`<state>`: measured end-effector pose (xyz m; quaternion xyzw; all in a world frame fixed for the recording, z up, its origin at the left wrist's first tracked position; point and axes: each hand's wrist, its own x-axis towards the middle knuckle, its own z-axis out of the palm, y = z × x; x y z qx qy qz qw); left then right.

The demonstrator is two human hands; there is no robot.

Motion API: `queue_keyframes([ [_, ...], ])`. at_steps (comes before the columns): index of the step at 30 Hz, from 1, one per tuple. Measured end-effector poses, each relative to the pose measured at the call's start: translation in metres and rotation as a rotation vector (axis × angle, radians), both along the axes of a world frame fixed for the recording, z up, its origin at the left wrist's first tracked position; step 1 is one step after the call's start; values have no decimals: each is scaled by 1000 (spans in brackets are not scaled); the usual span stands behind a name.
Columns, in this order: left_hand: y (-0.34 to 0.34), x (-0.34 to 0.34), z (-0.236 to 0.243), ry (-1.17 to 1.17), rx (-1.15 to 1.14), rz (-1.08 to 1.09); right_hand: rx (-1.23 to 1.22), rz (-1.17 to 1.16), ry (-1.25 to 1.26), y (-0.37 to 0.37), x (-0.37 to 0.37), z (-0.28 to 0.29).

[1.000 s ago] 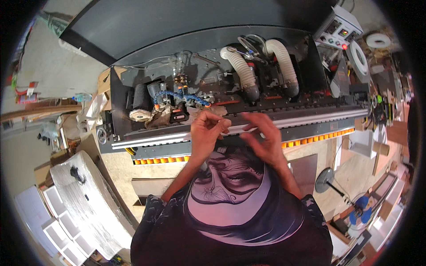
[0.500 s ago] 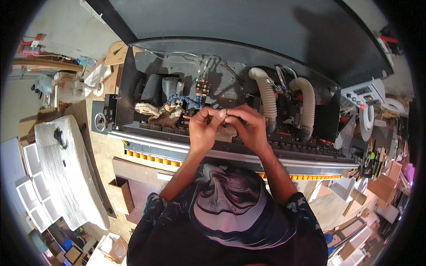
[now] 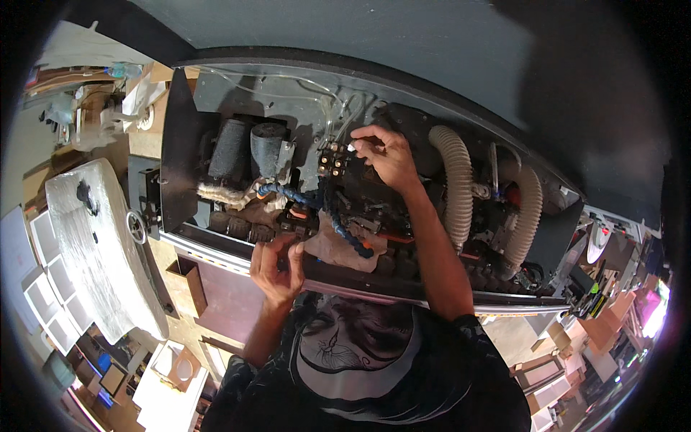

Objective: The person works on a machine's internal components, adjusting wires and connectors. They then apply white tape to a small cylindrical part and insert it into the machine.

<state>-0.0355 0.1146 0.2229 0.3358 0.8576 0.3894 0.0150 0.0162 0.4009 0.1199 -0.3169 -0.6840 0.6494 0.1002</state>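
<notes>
My right hand (image 3: 385, 158) reaches into the open machine, thumb and forefinger pinched on a small white piece (image 3: 351, 147) just right of a valve block (image 3: 331, 160) with brass fittings and clear tubes. My left hand (image 3: 277, 266) is at the front edge, fingers curled but apart from the thumb, with nothing visible held. Between my hands are a blue segmented coolant hose (image 3: 288, 193) and a crumpled tan cloth (image 3: 331, 241). Dark cylinders (image 3: 227, 151) stand at the left.
Two white corrugated hoses (image 3: 455, 187) lie to the right. A dark raised lid (image 3: 403, 36) spans the back. Outside are a plastic-wrapped panel (image 3: 104, 245), a handwheel (image 3: 135, 229), a wooden box (image 3: 186, 284) and piled boards (image 3: 597, 345) at right.
My hands have parted: the right moved up to beside the valve block, the left down and leftward to the front edge. The view has shifted closer over the machine's interior.
</notes>
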Motion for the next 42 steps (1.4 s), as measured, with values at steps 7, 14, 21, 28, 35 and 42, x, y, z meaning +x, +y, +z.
queue_keyframes([
  [7,2,2,-14,-84,-77,74,-58,75,-10,4,-5,4],
  [14,8,-5,-12,-141,-113,61,-689,-94,144,8,2,26],
  [21,77,-19,15,-323,102,36,-862,-95,292,-4,15,55],
  [28,125,-32,28,-1159,255,70,-677,-109,352,-19,24,88],
  [35,125,-24,34,-1198,291,65,-415,-16,243,-19,34,115],
  [42,122,-22,35,-1100,321,61,-389,-17,252,-22,40,124],
])
